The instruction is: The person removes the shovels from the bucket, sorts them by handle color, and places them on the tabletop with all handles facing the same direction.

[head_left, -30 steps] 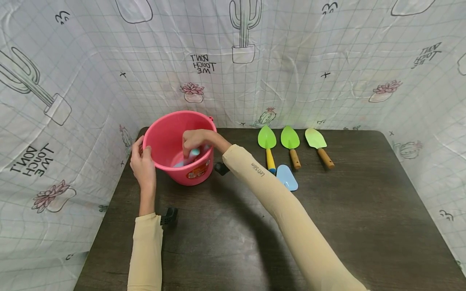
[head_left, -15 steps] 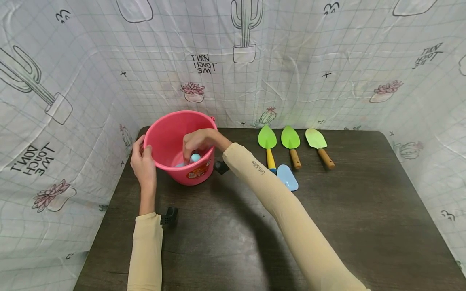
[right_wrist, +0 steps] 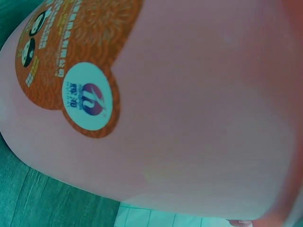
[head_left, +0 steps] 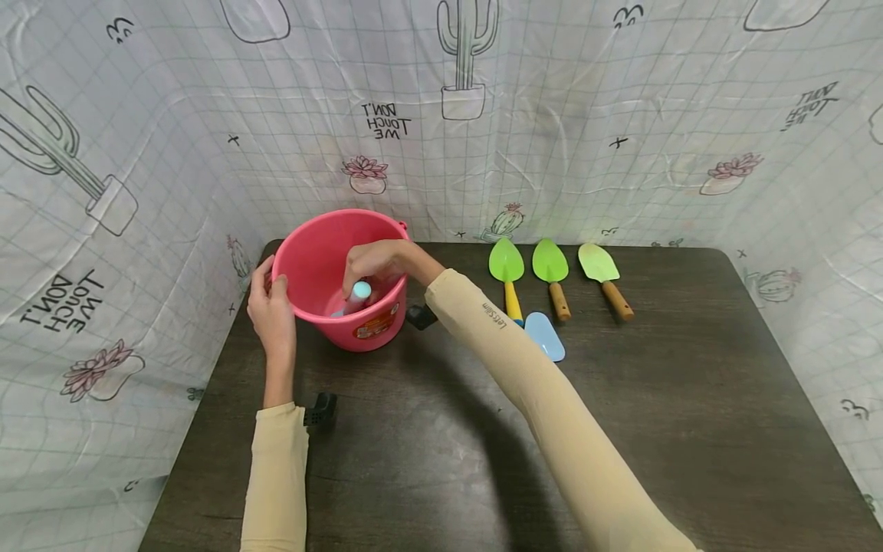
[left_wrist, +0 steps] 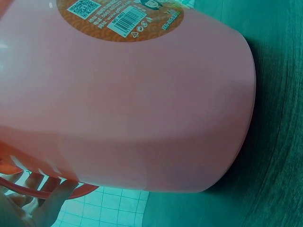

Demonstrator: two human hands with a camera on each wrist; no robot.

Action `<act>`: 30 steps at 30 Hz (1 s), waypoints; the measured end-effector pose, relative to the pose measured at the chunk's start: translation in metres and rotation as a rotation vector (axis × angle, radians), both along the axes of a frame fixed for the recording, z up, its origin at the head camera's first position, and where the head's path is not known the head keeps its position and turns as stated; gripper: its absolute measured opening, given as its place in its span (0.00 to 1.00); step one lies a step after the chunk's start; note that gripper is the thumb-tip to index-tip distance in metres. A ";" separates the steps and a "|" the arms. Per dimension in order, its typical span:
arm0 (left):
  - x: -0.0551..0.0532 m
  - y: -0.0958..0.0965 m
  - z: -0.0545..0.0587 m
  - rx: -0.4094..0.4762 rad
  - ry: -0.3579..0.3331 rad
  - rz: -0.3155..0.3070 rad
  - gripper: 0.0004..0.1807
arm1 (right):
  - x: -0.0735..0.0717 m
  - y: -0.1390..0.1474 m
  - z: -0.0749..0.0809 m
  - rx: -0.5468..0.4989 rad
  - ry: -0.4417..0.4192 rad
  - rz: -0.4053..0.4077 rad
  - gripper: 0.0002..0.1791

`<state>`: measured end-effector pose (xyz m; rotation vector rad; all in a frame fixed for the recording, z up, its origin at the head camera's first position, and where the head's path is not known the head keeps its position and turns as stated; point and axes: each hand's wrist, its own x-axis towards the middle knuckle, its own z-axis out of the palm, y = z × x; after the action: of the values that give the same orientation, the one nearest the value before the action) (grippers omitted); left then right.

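Observation:
A pink bucket stands at the back left of the dark table, with an orange label on its side. My left hand holds its left rim, thumb inside and fingers outside; the left wrist view also catches those fingers at the rim. Inside the bucket, my right hand grips a pale handle with a round light-blue end. What that handle belongs to lies hidden in the bucket. Something light blue shows low beside it. The right wrist view is filled by the bucket's outer wall.
To the right lie a green trowel with a yellow handle, another green trowel with a wooden handle and a paler green trowel. A light-blue blade is partly behind the right sleeve. A patterned curtain borders the table.
The right hand has risen slightly within the bucket, and the round-ended handle has tilted and shifted a little left. The left hand stays on the rim.

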<state>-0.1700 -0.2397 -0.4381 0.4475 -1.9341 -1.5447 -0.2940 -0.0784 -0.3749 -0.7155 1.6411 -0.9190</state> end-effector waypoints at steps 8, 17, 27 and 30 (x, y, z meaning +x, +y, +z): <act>0.000 0.001 -0.001 -0.008 0.006 0.000 0.21 | 0.000 0.006 0.003 -0.062 -0.031 -0.087 0.12; 0.001 0.001 0.001 -0.008 0.012 0.006 0.20 | 0.001 0.011 0.010 -0.120 -0.093 -0.159 0.12; 0.000 0.001 0.001 0.008 -0.003 0.003 0.21 | 0.000 0.019 0.015 -0.171 -0.098 -0.163 0.14; 0.000 0.000 0.001 0.004 -0.011 0.008 0.21 | 0.000 0.023 0.017 -0.195 -0.087 -0.161 0.14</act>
<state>-0.1697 -0.2392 -0.4372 0.4663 -1.9352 -1.5445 -0.2942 -0.0552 -0.3581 -0.6719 1.5625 -1.2220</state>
